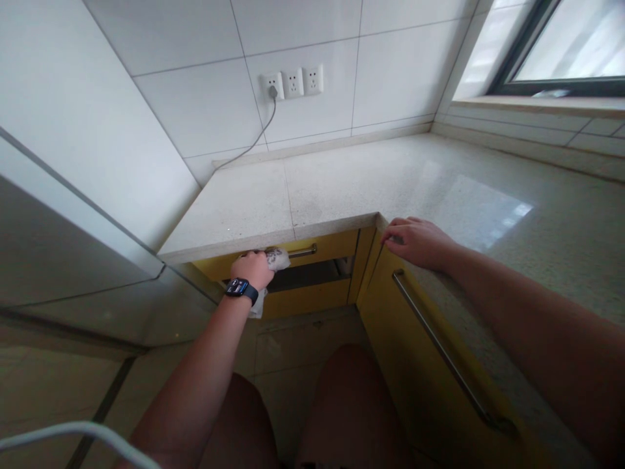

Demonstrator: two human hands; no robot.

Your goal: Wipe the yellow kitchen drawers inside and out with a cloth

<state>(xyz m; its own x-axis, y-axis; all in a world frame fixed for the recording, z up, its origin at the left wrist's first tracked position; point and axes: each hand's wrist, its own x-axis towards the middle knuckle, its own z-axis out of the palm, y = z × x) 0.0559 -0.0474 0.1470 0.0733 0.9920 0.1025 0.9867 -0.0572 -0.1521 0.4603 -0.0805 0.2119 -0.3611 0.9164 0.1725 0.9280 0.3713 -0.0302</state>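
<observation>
My left hand, with a black watch on its wrist, is closed on a white cloth with a dark print. It presses the cloth against the metal handle of a yellow drawer under the counter. Part of the cloth hangs below the hand, and the fingers' far side is hidden. My right hand rests at the inner corner of the pale stone countertop, its fingers curled over the edge.
Below the drawer is a dark gap. To the right stands a yellow cabinet door with a long metal handle. A grey cord runs from a wall socket. A white cable crosses the lower left.
</observation>
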